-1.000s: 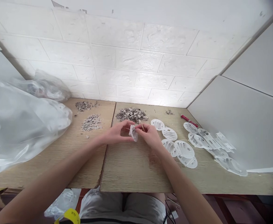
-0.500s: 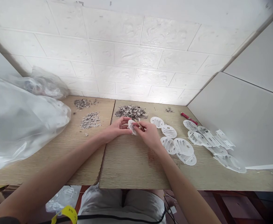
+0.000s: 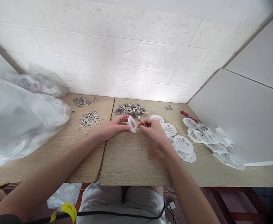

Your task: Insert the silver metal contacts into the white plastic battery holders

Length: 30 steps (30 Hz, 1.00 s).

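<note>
Wooden tabletop (image 3: pixel 131 165) noted nearest. Slotted white plastic disc (image 3: pixel 132 124) found tilted on edge, pinched along left side by thumb and fingers of left hand (image 3: pixel 117 127); hence nearer left. Long axis as viewed: close to upright, top leaning slightly left. Just right of disc: right hand (image 3: pixel 152 128), fingers closed on slim stick (image 3: pixel 143 122), fingertips apart from rim by narrow gap. Cannot tell whether also pinching metal piece. Off right: overlapping slotted discs (image 3: pixel 183 144). Beyond disc: heap of small metal pieces (image 3: pixel 129 109).
</note>
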Motion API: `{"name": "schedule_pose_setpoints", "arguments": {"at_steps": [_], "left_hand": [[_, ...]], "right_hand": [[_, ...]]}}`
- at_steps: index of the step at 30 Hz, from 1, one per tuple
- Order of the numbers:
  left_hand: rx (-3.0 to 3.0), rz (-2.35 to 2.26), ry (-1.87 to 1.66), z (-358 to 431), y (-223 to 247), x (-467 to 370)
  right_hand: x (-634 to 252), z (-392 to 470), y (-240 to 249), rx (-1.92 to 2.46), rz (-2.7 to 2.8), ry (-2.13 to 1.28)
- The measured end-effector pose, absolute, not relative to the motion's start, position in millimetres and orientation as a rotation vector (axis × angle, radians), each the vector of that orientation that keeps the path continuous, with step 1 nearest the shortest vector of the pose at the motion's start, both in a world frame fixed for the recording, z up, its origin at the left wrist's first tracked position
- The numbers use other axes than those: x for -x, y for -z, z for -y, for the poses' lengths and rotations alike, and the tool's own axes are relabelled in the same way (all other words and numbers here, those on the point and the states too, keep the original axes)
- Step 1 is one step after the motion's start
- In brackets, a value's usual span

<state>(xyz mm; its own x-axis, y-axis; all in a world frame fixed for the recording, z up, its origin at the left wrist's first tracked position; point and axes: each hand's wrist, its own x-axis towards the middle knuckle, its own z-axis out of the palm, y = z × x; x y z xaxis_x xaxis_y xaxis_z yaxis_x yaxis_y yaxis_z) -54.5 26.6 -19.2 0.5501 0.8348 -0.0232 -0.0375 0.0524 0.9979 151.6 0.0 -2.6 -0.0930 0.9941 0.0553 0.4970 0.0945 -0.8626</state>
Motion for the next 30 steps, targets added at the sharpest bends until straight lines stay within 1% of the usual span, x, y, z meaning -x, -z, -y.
{"name": "schedule_pose_setpoints", "arguments": {"at_steps": [4,9,30], "left_hand": [[-1.403,-0.719,-0.720,-24,16,53],[-1.449,-0.660,-0.722,-20,12,50],[-1.530,-0.694,-0.728,-15,10,46]], "right_hand": [[-151,-3,7,1.346,1.507,-0.993],[-143,-5,14,1.370,1.406,-0.918],[-138,-1,14,1.464,1.467,-0.818]]}}
